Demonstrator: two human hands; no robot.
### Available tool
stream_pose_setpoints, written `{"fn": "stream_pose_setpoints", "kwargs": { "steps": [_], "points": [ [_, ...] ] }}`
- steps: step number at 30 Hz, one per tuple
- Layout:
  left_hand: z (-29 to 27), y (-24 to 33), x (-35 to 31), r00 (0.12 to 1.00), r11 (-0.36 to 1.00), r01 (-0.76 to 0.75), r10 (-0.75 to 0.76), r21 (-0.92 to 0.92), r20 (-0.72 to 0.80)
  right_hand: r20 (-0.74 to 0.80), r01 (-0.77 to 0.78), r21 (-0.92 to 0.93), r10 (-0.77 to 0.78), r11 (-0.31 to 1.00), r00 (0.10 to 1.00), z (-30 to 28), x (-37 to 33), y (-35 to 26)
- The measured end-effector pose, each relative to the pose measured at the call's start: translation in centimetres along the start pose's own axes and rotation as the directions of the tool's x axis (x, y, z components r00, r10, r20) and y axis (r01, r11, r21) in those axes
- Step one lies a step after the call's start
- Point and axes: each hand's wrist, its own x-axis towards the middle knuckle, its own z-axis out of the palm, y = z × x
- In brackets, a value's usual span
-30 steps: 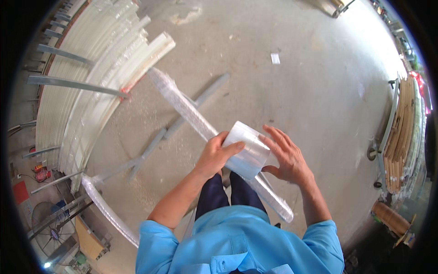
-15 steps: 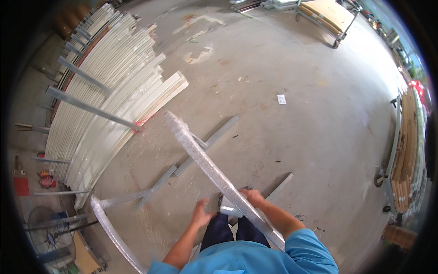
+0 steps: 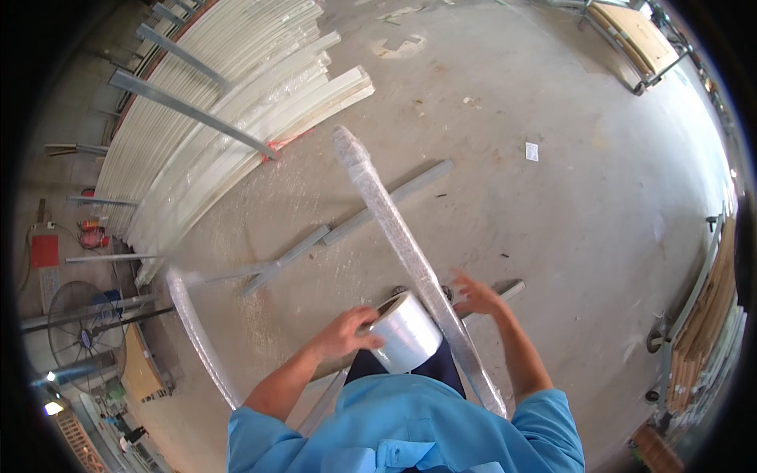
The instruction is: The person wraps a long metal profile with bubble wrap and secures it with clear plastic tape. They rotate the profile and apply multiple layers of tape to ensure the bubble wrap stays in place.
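A large roll of clear stretch film (image 3: 410, 335) is held close before my waist. The fingers of my left hand (image 3: 347, 333) are closed on its left end, by the dark open core. Just right of the roll, a long bar wrapped in clear film (image 3: 406, 248) runs slantwise from the far floor area down past my right thigh. On the bar's other side, my right hand (image 3: 477, 297) is in the air, fingers spread, holding nothing. A second wrapped bar (image 3: 197, 339) slants down on the left, partly hidden by my left sleeve.
Grey metal supports (image 3: 386, 201) lie under the wrapped bar. Long white profiles (image 3: 236, 118) are stacked at the far left, with metal posts (image 3: 197, 114) jutting out. A standing fan (image 3: 85, 335) is at the left. Carts with boards (image 3: 635, 35) and wooden strips (image 3: 706, 315) stand right.
The film roll has risen toward my body, and my left hand has come onto its end. My right hand has left the wrapped bar and opened to its right. The whole view has shifted.
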Motion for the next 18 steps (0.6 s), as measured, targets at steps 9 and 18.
{"fn": "stream_pose_setpoints", "kwargs": {
  "steps": [9,18],
  "points": [
    [3.4,11.5,16.5,0.989,0.940,-0.040,-0.010,-0.338,-0.145,-0.254,-0.014,-0.945,-0.704,0.328,0.663,-2.6,-10.8,-11.7],
    [2.7,-4.0,11.7,0.679,0.953,-0.202,-0.031,-0.227,-0.733,-0.422,-0.125,-0.732,-0.302,0.669,0.855,0.2,3.2,4.7]
  ]
}}
